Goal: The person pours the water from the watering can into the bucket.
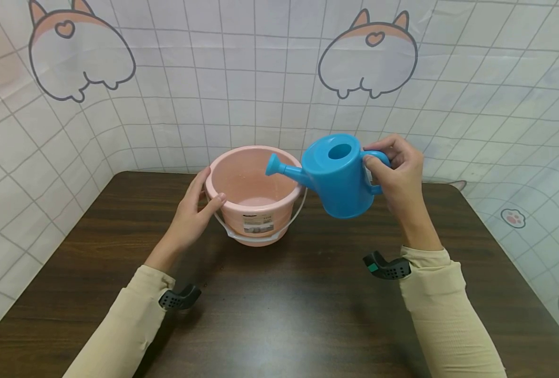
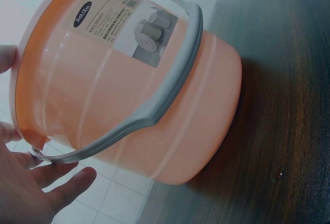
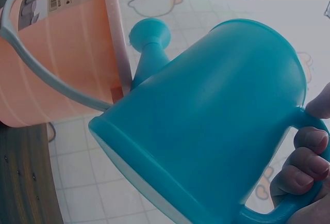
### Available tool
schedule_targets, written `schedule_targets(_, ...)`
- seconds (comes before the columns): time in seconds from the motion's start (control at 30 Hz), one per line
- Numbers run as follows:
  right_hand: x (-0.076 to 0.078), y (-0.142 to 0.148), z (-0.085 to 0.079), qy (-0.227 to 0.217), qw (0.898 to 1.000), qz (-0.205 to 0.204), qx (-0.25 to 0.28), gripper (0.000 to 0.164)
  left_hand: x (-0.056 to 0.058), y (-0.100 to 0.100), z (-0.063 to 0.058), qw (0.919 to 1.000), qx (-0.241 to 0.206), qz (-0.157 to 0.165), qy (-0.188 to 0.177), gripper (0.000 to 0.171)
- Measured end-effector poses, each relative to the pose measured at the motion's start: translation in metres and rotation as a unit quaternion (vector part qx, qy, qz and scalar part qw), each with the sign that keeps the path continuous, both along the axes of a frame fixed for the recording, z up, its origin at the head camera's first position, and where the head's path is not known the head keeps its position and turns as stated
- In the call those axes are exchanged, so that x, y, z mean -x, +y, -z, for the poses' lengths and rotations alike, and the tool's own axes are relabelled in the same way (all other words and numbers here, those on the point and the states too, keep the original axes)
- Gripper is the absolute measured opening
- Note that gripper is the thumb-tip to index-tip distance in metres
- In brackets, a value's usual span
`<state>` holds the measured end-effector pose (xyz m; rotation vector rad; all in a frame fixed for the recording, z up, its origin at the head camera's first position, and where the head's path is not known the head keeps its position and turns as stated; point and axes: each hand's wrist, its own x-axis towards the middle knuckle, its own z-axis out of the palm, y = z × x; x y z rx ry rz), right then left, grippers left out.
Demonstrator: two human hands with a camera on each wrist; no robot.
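Note:
A pink plastic bucket (image 1: 258,215) with a pale grey handle stands on the dark wooden table; its label faces me. My left hand (image 1: 190,215) rests at the bucket's left rim, thumb and fingers spread and fairly straight. In the left wrist view the outer fingers (image 2: 72,182) lie near the handle's pivot. A blue watering can (image 1: 343,181) is held in the air right of the bucket, with its spout (image 1: 284,169) over the bucket's mouth. My right hand (image 1: 397,170) grips the can's handle, fingers curled round it in the right wrist view. The can's contents cannot be seen.
The dark wooden table (image 1: 279,315) reaches back to a white grid-patterned backdrop (image 1: 204,68) with cartoon animal drawings. A black band sits at each sleeve cuff. The bucket's grey handle (image 2: 170,90) hangs down across its front. Small drops or specks lie on the table near the left hand.

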<state>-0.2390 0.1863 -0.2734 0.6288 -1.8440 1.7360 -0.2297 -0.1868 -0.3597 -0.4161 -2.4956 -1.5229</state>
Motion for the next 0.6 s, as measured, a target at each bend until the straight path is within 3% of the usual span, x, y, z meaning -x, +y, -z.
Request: schedule_targets(0.6, -0.0002, 0.0004, 0.0003, 0.000, 1.000, 0.010, -0.008, 0.011, -0.0011, 0.0004, -0.0003, 1.0000, -0.003, 0.002, -0.001, 0.072)
